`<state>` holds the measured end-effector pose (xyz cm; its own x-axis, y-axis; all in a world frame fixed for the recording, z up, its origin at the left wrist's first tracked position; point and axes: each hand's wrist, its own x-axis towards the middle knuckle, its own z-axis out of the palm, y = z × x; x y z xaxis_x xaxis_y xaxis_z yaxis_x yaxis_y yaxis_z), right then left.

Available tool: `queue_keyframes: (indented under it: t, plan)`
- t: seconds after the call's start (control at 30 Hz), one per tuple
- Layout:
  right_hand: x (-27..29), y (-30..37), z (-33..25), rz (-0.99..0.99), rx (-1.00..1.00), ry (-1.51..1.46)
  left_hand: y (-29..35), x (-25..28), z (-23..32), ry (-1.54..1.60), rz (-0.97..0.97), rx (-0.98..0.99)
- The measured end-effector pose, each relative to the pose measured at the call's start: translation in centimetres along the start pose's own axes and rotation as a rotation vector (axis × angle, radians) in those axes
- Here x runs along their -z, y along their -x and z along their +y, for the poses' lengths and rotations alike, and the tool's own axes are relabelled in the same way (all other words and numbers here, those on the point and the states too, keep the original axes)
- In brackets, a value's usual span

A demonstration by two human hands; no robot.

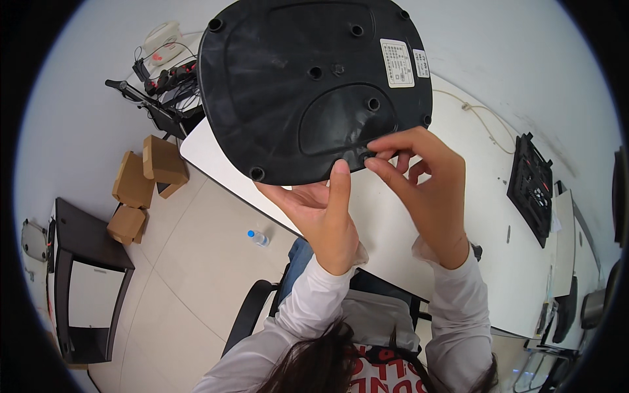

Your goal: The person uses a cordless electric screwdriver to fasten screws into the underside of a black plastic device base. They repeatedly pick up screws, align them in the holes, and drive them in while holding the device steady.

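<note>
A black plastic base with a rounded outline is held up over the table, its underside toward me. Round holes or recessed feet dot it, and two white labels are stuck near its right edge. My left hand grips the lower edge, thumb on the underside and fingers behind. With thumb and forefinger pinched, my right hand touches the base at its lower right edge. Whatever sits between those fingertips is too small and covered to make out.
The white table carries an open black tool case, a small screwdriver-like tool and a pale cable. Cables and black gear crowd its far left. Cardboard boxes, a bottle and a dark cabinet stand left.
</note>
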<state>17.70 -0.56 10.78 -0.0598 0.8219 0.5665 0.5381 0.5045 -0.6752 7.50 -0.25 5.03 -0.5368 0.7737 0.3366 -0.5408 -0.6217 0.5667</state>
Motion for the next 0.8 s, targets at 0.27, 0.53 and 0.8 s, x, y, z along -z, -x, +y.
queue_keyframes:
  t: [0.27, 0.53, 0.8]
  plan:
    - [0.1, 0.6, 1.2, 0.010, 0.252, 0.152, 0.0, 0.1, -0.3, -0.033, -0.007, -0.023]
    - [5.3, 5.3, 0.0, 0.031, 0.178, 0.482, -0.6, 0.6, 1.5, -0.017, 0.066, 0.047]
    - [10.4, 13.9, 5.6, -0.328, -0.327, 0.848, -0.8, 1.2, 1.5, -0.014, 0.039, 0.063]
